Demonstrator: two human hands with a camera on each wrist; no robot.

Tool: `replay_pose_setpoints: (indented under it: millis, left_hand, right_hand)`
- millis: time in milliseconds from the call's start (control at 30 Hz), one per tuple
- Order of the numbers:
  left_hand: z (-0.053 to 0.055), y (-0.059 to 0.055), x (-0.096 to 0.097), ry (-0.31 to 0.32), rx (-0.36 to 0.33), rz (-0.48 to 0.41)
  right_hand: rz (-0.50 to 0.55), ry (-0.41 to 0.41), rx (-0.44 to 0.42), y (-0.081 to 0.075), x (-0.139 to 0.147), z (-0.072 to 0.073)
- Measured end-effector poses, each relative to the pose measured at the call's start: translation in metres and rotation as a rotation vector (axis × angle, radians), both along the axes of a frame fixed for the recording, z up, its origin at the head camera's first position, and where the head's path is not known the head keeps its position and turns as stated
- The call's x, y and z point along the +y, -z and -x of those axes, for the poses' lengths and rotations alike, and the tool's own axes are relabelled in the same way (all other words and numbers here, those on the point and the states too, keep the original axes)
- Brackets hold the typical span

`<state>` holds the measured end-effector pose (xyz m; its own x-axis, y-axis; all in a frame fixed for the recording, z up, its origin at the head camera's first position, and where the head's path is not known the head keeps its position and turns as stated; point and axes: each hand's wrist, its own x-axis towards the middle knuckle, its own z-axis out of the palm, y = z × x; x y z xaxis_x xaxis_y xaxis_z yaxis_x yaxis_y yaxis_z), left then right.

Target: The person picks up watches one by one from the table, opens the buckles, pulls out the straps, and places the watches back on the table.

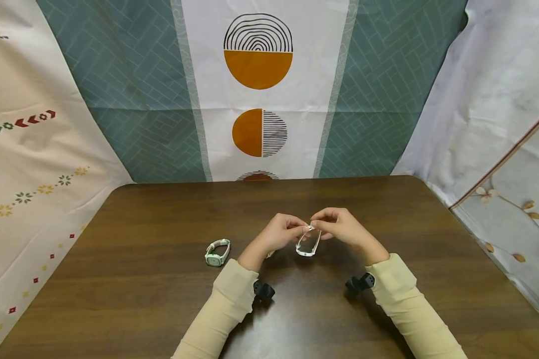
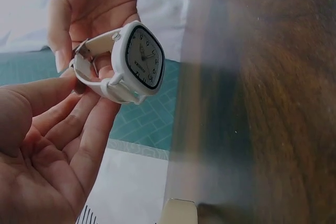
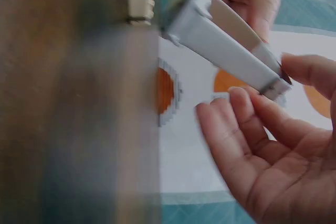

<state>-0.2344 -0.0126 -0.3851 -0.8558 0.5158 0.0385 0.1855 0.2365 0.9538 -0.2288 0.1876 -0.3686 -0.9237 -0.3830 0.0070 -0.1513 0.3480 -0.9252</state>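
Note:
A white wristwatch (image 1: 305,254) with a squarish dial (image 2: 145,59) is held up above the table, its strap closed into a loop and its case hanging lowest. Thumb and fingers of my left hand (image 1: 284,232) pinch the strap by the buckle. From the other side my right hand (image 1: 341,228) pinches the same buckle end of the strap (image 3: 231,45). How far the strap is fastened I cannot tell, as fingertips cover the buckle. A pale green watch (image 1: 214,260) lies on the table left of my left forearm.
Partly hidden behind my left wrist is a small cream item (image 1: 270,254) on the brown wooden table (image 1: 161,214). Patterned cloths (image 1: 152,99) hang behind the table and along both sides. Each wrist carries a small black camera (image 1: 264,290).

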Motion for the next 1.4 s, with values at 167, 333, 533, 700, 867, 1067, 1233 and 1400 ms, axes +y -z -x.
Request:
replay_pose_setpoints:
  millis: [167,333,533,700,867,1067,1233,1400]
  left_hand:
    - [-0.002,0.0,0.001,0.029,-0.01,0.009]
    - [-0.001,0.0,-0.001,0.031,-0.002,0.037]
    - [-0.001,-0.003,-0.002,0.028,0.002,0.064]
    - [-0.001,-0.004,-0.001,0.003,-0.005,0.061]
    - [-0.003,-0.005,0.001,-0.022,-0.013,0.036]
    - [-0.003,-0.003,0.003,-0.031,-0.008,0.033]
    - [-0.002,0.0,0.003,-0.039,-0.007,0.039]
    - [-0.002,0.0,0.003,-0.027,-0.034,0.041]
  right_hand:
    - [-0.102,-0.032,-0.013,-0.011,0.007,0.003]
    - [-0.143,-0.094,-0.042,-0.017,0.01,0.006]
    - [-0.119,-0.089,-0.071,-0.019,0.009,0.007]
    - [-0.082,-0.057,-0.095,-0.019,0.009,0.007]
    - [-0.08,-0.067,-0.094,-0.017,0.008,0.007]
    - [-0.094,-0.102,-0.09,-0.015,0.006,0.007]
    - [-0.097,-0.107,-0.087,-0.014,0.004,0.007]
    - [-0.1,-0.109,-0.102,-0.014,0.003,0.007]
